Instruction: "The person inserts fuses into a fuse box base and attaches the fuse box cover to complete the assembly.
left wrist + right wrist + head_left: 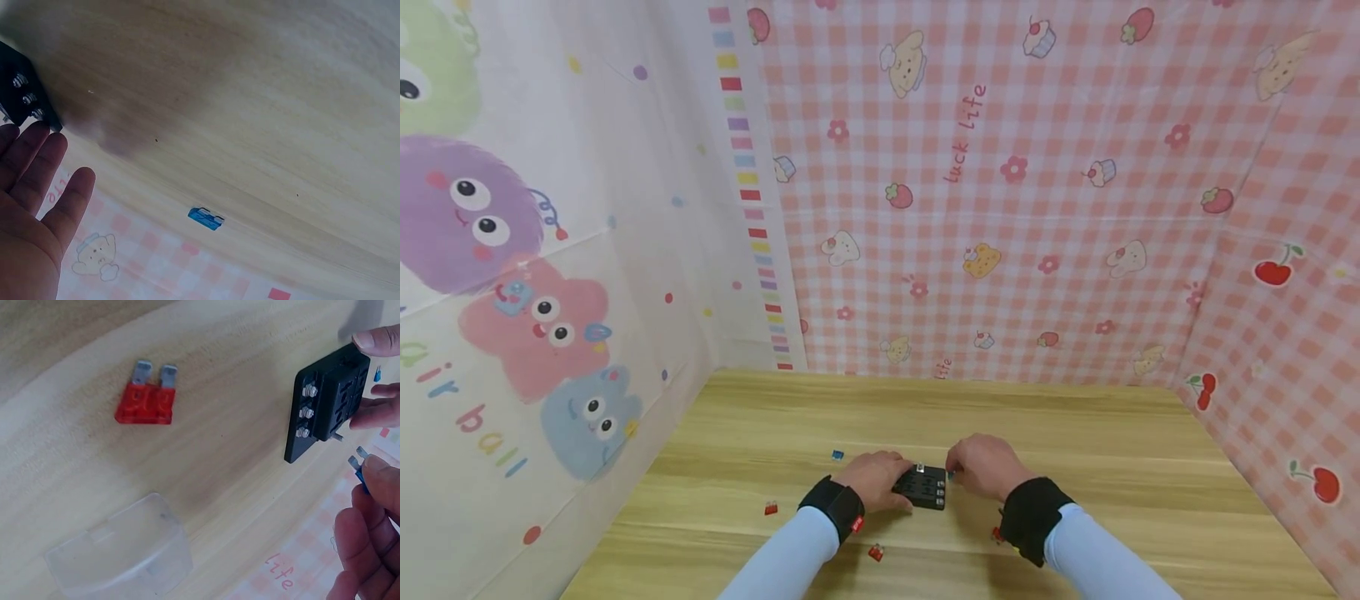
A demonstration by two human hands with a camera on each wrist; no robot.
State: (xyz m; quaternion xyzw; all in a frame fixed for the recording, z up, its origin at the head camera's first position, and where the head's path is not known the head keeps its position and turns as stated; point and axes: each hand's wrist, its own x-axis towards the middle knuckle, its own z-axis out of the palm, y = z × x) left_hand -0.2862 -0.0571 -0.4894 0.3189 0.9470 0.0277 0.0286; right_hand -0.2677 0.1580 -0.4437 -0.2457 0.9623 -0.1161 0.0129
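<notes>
A black fuse box (929, 492) with screw terminals along its right end lies on the wooden table. My left hand (874, 483) holds it by the left end, thumb on the near side and fingers on the far side. In the left wrist view those fingers reach past a corner of the box. Just off the box's right end, my right hand (990, 467) pinches a blue blade fuse (360, 476) between thumb and fingers. Its two metal prongs stick out towards the box, apart from it. The fuse's body is partly hidden by the fingertips.
Another blue fuse (206, 218) lies beyond the left hand. Red fuses lie to the left (771, 507), nearer the front (876, 552), and by the right wrist (997, 536). A clear plastic cover (122, 550) shows in the right wrist view. Patterned cloths (1000, 208) surround the table.
</notes>
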